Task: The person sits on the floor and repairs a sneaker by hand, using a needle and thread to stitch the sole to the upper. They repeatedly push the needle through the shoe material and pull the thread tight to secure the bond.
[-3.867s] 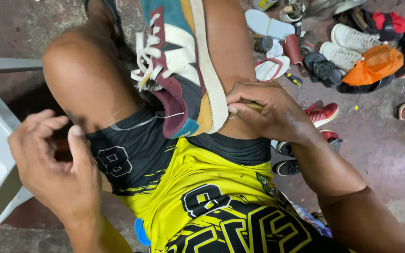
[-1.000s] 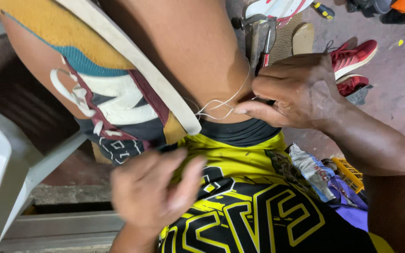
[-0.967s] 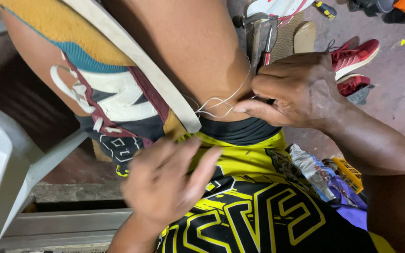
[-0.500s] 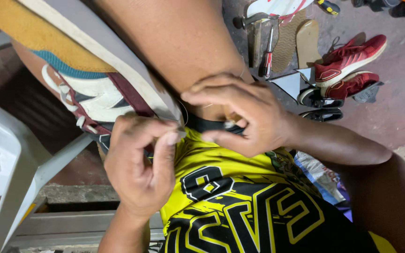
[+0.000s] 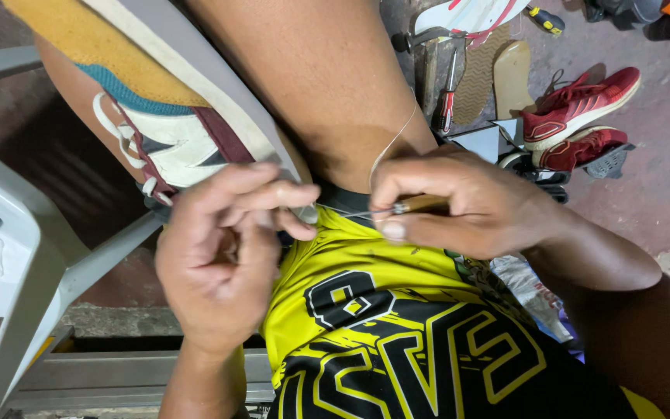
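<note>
Fingers of right hand clamp awl; left hand pinches sneaker edge. Risk: awl tip slips w/ hard push, jabs left fingertips, or thread snaps.

Red sneakers on the floor, loose shoe soles, white plastic chair at left

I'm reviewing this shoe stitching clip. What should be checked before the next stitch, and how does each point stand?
1. Right hand grips the awl by its handle: ok.
2. Sneaker held between the knees: ok.
3. Left hand steadies the sole edge: ok.
4. Thread runs free, no tangle: ok.
5. Left fingertips clear of the awl tip: cannot tell.
</note>
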